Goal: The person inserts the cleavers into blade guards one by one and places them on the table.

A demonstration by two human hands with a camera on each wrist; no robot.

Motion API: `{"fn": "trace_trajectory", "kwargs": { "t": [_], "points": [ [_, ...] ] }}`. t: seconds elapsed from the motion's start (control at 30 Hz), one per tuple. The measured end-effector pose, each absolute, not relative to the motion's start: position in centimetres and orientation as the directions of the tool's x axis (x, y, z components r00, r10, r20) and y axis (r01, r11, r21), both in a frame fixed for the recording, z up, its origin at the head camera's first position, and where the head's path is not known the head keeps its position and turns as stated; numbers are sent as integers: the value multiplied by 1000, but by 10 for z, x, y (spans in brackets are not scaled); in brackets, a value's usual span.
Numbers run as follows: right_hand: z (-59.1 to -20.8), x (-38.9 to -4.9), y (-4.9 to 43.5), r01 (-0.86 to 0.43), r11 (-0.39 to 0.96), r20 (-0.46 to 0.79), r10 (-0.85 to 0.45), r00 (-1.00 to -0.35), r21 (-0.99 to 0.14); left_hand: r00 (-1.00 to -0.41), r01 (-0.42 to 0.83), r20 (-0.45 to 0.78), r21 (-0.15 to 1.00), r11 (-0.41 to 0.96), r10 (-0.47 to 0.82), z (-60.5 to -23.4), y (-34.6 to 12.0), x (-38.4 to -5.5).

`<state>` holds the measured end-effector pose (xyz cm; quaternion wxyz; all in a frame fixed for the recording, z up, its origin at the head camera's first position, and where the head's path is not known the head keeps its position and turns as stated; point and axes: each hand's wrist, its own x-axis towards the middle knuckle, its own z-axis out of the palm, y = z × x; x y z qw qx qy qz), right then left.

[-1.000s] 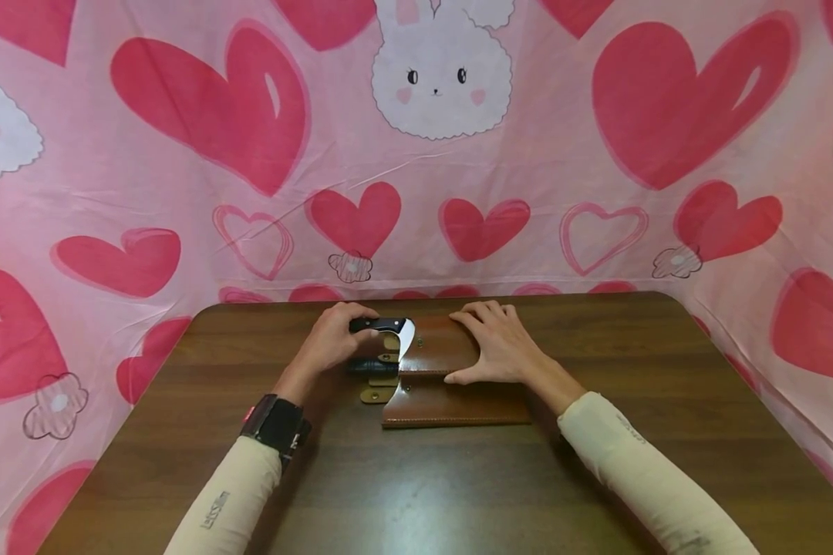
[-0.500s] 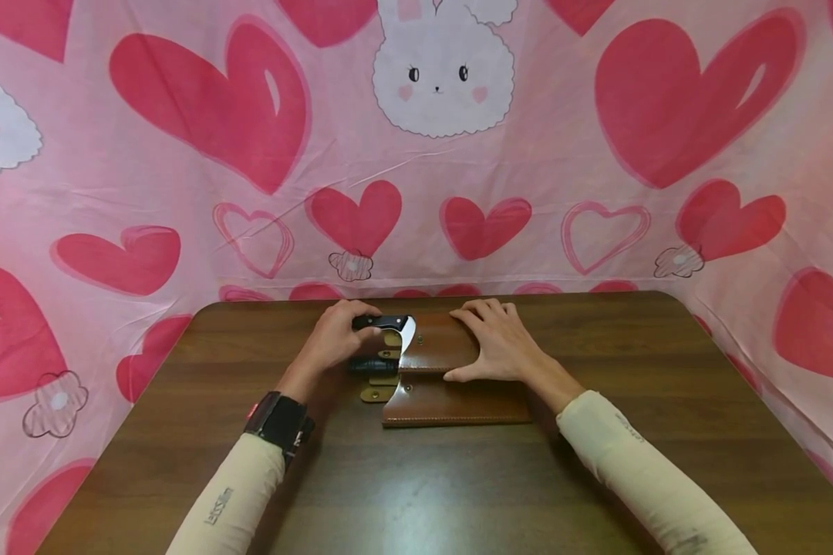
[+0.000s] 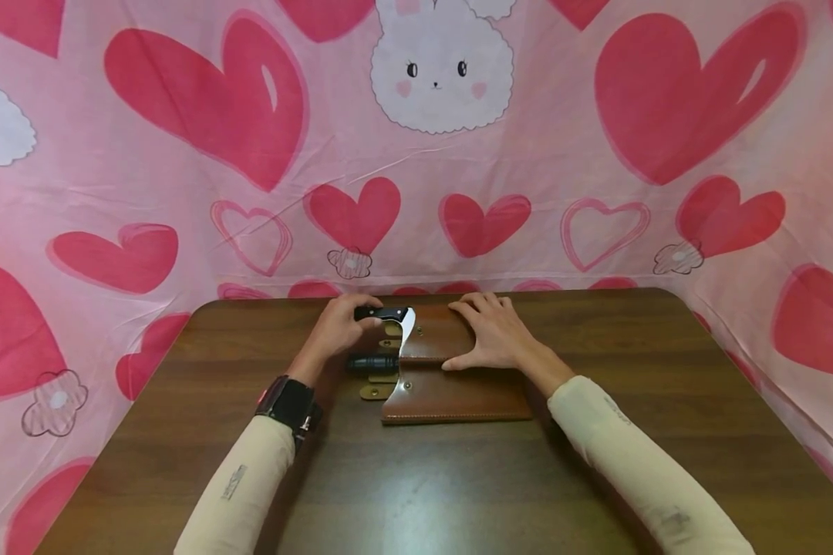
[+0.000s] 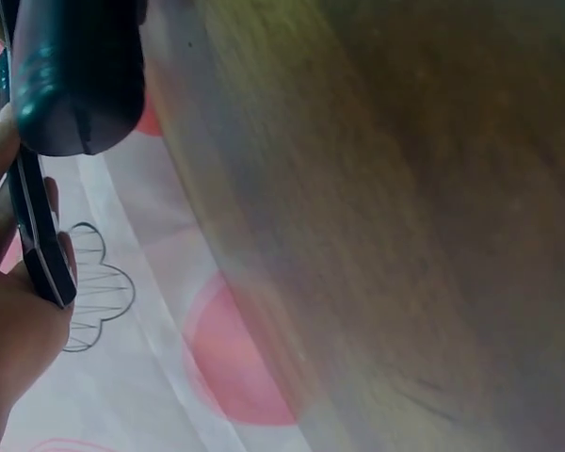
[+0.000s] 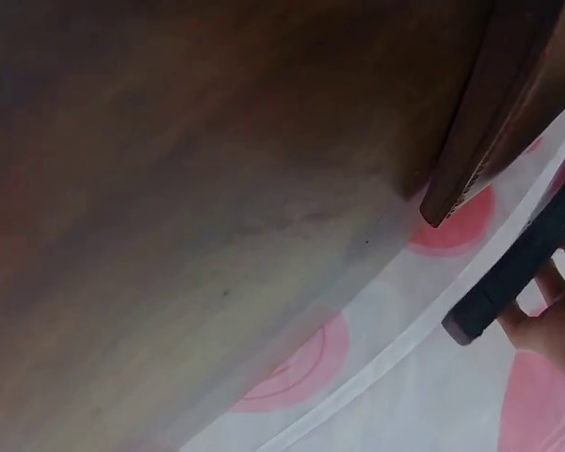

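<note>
In the head view my left hand [image 3: 338, 327] pinches the black riveted handle of a knife [image 3: 385, 314]; a curved strip of its shiny blade shows. The rest of the blade is hidden in a brown leather sheath [image 3: 433, 337], which my right hand [image 3: 494, 331] grips by its right part, thumb at the near edge. Nearer lies a second brown leather part [image 3: 468, 397], with another black handle [image 3: 372, 364] sticking out at its left. In the left wrist view this rounded handle [image 4: 80, 80] looms in front of the pinched knife handle [image 4: 40, 231].
Several tan snap straps [image 3: 376, 392] stick out left of the leather. All of it is on a brown wooden table [image 3: 403, 493]. A pink cloth with hearts [image 3: 482, 223] hangs behind the table's far edge.
The knife and the far sheath have shifted slightly away from me, both hands with them. The near leather part has stayed about where it was.
</note>
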<state>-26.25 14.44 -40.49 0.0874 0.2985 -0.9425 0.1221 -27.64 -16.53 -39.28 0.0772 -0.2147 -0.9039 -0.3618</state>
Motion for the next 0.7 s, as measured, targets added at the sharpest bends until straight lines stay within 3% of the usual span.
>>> {"fn": "trace_trajectory", "kwargs": {
  "t": [0.7],
  "points": [
    [-414,-289,141,-546,801,81,-544,-835,-246,-928,367,220,681,634,301,-412,-167,-306]
  ]
}}
